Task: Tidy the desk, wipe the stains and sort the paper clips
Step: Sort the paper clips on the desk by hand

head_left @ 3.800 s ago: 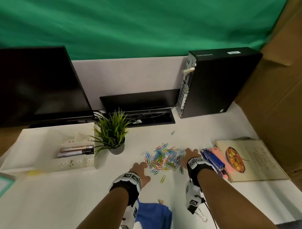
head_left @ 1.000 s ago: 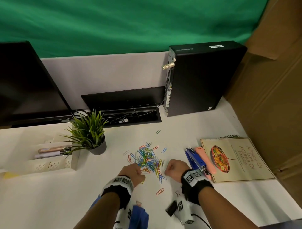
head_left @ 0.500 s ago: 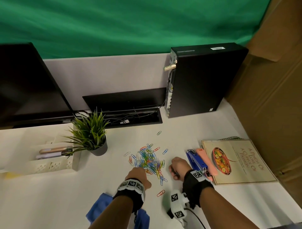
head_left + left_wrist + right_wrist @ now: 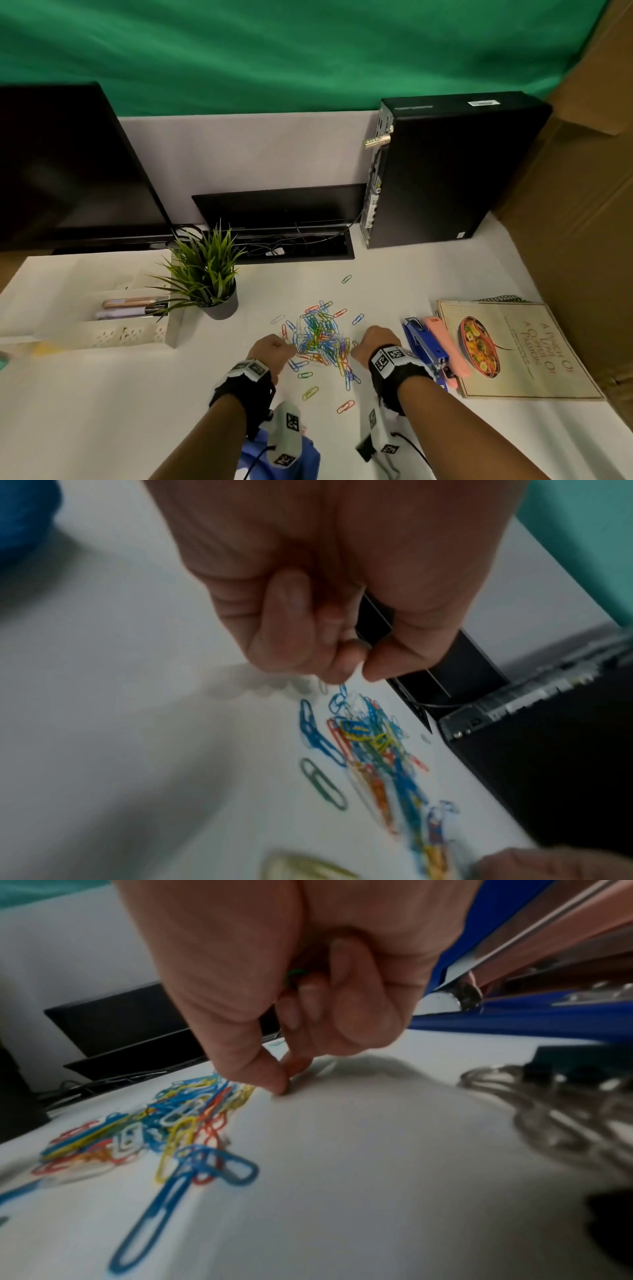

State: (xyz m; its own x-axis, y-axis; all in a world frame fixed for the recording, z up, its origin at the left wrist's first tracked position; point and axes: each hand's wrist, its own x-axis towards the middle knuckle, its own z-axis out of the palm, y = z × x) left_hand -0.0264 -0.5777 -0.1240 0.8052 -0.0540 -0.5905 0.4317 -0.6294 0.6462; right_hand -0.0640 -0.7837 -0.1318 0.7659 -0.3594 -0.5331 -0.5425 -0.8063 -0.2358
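A heap of coloured paper clips (image 4: 320,339) (image 4: 373,745) (image 4: 154,1123) lies mid-desk, with a few strays around it. My left hand (image 4: 274,351) (image 4: 356,672) hovers at the heap's left edge. Its fingers are curled, thumb and forefinger tips almost meet, and no clip shows between them. My right hand (image 4: 371,344) (image 4: 286,1085) is at the heap's right edge, thumb and forefinger pinching down at the desk surface. A green clip (image 4: 294,974) peeks out from its curled fingers. A blue cloth (image 4: 308,455) (image 4: 24,515) lies under my left forearm.
A blue stapler (image 4: 424,346) (image 4: 514,1015), a pink item (image 4: 445,346) and a cookbook (image 4: 520,349) lie right of my right hand. A potted plant (image 4: 205,274) and white organiser (image 4: 102,329) stand left. A computer (image 4: 445,171) and monitor (image 4: 68,164) stand behind. A black binder clip (image 4: 364,448) lies by my right wrist.
Both hands lay spread on the heap at first and are now curled. Over the last half second they closed in on the heap's two edges.
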